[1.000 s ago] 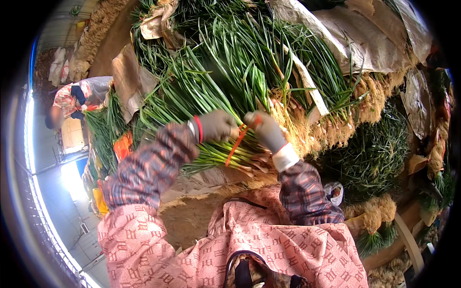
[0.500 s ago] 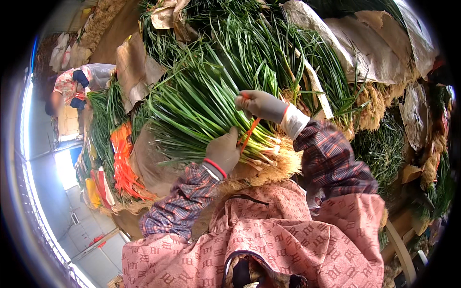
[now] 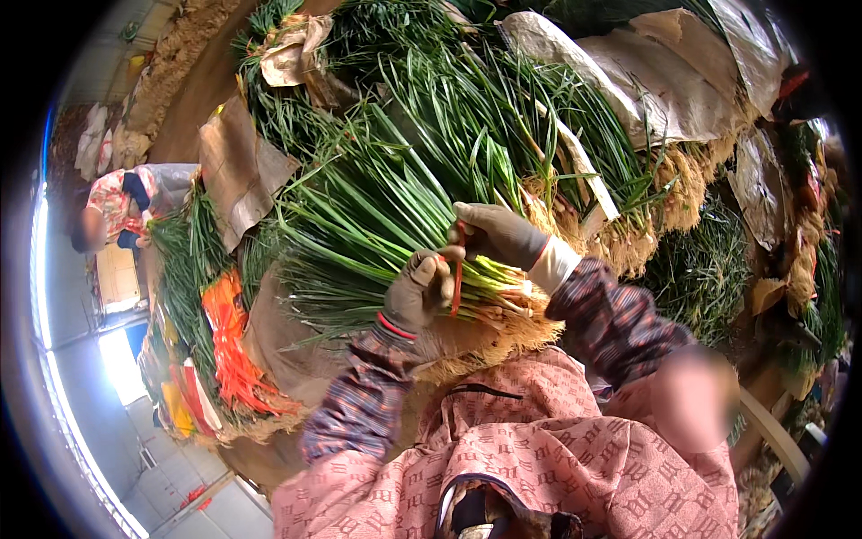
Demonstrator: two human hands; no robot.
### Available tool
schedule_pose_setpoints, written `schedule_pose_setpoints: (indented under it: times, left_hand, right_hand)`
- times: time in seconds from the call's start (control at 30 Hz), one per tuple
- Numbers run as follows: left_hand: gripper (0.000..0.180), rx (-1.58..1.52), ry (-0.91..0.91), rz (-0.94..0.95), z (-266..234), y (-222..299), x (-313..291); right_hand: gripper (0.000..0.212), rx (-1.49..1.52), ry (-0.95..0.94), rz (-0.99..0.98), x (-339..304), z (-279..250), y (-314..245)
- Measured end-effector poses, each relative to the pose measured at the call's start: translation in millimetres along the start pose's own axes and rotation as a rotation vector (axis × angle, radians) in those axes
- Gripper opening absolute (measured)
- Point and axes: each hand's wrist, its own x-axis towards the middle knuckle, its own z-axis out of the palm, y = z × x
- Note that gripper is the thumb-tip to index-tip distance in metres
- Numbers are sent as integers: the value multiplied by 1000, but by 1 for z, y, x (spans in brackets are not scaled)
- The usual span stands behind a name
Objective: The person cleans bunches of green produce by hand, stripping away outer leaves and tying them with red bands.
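A thick bunch of onion-like greens [image 3: 377, 242] lies in front of me, long leaves fanning left and pale stems and fibrous roots [image 3: 516, 332] pointing right. A narrow orange tie strip [image 3: 458, 287] runs around its stems. Above the bunch, my gloved left hand [image 3: 419, 289] is closed, pinching the strip on the near side. My gloved right hand [image 3: 499, 237] also closes on the strip, just right of and beyond the left. Both hands are almost together at the strip's upper part. Their fingers partly hide how the ends cross.
More greens [image 3: 431, 99] are heaped behind, partly under brown and whitish sheets [image 3: 664, 72]. Loose orange strips [image 3: 238, 328] hang over a pile at left. Farther left, another person [image 3: 121, 202] bends over greens. A curved wooden bar [image 3: 777, 436] stands at lower right.
My right hand has come down toward the left, and the left hand has turned its fingers up onto the strip. The strip's ends are now drawn close together over the bunch.
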Motion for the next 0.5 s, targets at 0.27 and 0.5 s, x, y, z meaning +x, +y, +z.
schedule_pose_setpoints:
  times: [0.27, 0.5]
  left_hand:
    - [32, -182, 593, -52, 55, -42, -23]
    - [26, -208, 494, -37, 35, -56, -49]
  right_hand:
    - [37, -722, 699, -483, 82, 23, 17]
    - [21, -1158, 902, -470, 157, -38, 45]
